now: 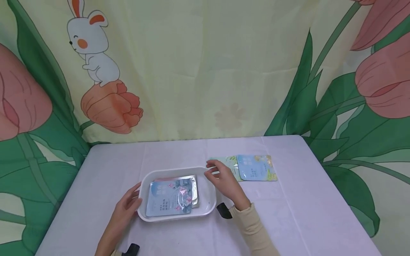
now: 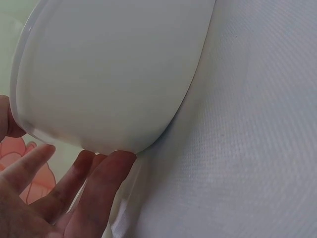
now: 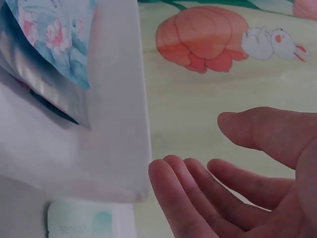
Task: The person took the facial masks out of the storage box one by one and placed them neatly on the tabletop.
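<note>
beige sleeve (image 1: 256,229) nearest | left hand (image 1: 126,203): fingers loosely spread, touching white tray (image 1: 206,195) at its left end | right hand (image 1: 224,180): half-open, empty; corner contact unclear | lotus-print sachet (image 1: 166,197) inside; level support should prevent sliding

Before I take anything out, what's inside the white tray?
A blue floral packet lies over a silver packet, visible along the right. Whatever else lies beneath is covered.

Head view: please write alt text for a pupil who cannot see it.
A left hand touches a white tray of flat packets, the right hand near its other end. A blue packet overlaps a green one on the table.
</note>
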The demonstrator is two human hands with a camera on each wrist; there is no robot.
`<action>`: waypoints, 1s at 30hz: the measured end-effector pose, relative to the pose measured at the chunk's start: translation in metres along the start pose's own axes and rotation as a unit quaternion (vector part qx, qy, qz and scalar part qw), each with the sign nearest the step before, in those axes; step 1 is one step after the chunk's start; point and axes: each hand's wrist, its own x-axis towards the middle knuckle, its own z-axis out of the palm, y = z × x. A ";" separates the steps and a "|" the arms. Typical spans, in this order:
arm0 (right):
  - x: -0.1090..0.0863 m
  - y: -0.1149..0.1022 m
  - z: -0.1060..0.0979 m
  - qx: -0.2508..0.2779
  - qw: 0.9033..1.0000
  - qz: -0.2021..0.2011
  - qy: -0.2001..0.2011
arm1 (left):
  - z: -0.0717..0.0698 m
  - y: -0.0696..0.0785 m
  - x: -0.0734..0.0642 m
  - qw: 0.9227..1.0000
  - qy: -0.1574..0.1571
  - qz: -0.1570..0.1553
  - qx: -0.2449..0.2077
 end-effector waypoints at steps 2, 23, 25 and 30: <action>0.000 -0.001 0.003 0.000 1.000 -0.004 -0.005 | 0.000 0.001 0.001 1.000 -0.001 0.003 -0.002; -0.011 -0.009 0.040 -0.027 0.998 -0.003 -0.050 | 0.000 -0.001 -0.002 1.000 0.002 0.009 -0.001; -0.012 -0.009 0.043 -0.030 0.998 -0.003 -0.055 | 0.000 -0.001 -0.002 1.000 0.002 0.011 -0.001; -0.015 -0.011 0.050 -0.035 0.997 0.012 -0.071 | 0.000 -0.001 -0.002 1.000 0.000 0.013 -0.006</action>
